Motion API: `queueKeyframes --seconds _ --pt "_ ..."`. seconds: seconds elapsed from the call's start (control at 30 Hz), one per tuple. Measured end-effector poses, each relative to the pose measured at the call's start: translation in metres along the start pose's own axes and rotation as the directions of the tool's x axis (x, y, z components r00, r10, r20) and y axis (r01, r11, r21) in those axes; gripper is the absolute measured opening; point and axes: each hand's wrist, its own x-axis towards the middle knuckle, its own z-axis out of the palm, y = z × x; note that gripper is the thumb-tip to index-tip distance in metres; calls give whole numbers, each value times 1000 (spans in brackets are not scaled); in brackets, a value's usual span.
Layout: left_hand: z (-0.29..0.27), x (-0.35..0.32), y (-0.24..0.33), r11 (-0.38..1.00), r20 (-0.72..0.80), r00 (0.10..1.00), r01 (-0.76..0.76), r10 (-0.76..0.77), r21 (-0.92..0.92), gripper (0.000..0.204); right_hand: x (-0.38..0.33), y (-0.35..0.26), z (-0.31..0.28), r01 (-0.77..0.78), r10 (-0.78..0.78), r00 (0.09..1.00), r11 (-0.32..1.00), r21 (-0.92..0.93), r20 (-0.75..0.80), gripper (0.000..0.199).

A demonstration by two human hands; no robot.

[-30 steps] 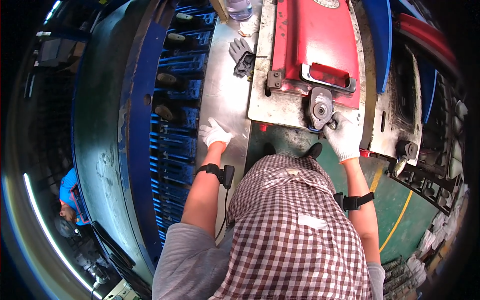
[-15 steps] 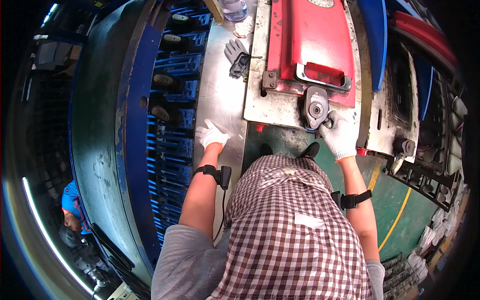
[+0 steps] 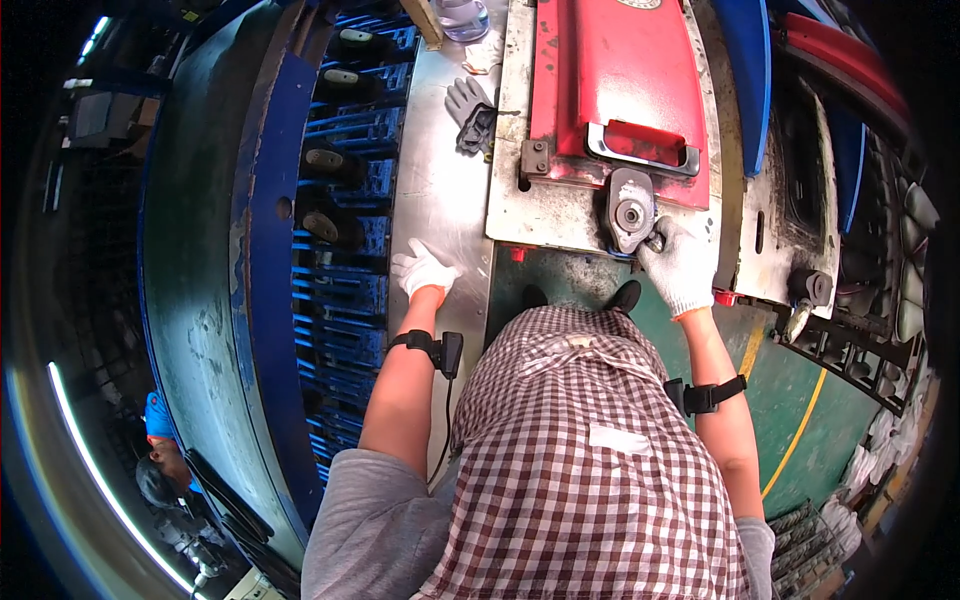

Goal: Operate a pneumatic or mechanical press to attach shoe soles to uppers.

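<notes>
At the near edge of the red press cover (image 3: 610, 80), the right hand (image 3: 682, 268) has its grip closed on the grey round latch (image 3: 630, 212); the left hand (image 3: 424, 270) lies flat and open on the steel table (image 3: 440, 190), apparently bracing.

bench: bare steel worktop (image 3: 440, 190), ran up from the left hand's fingers (image 3: 420, 268), which lay flat on it
plate: worn steel plate (image 3: 560, 215) just right of those fingers, red cover (image 3: 610, 70) on top
spare gloves: grey pair (image 3: 470, 110) on worktop, well beyond fingertips
floor: green (image 3: 690, 360), yellow line (image 3: 790, 440)
</notes>
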Motion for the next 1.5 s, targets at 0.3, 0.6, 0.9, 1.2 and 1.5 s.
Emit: queueKeyframes --seconds 0.3,0.6,0.9,1.2,1.5 --pt "15 -20 -33 987 -168 976 -149 138 -56 112 0 -2 0 -11 11 1000 1000 5 -8 30" --pt "84 -5 -263 564 -497 276 279 -823 -778 68 -3 -7 -3 -39 39 999 999 -1 -12 27" --pt "104 9 -408 -447 401 760 163 -512 -880 46 0 -6 5 -75 71 997 990 -118 -34 26" --pt "118 16 -448 -405 470 861 367 -194 -838 31 1 -4 9 -54 53 999 978 -199 -13 25" --pt "116 -70 -328 -465 99 836 -198 -540 -863 33 -2 -3 7 27 -35 998 989 -147 -53 27"
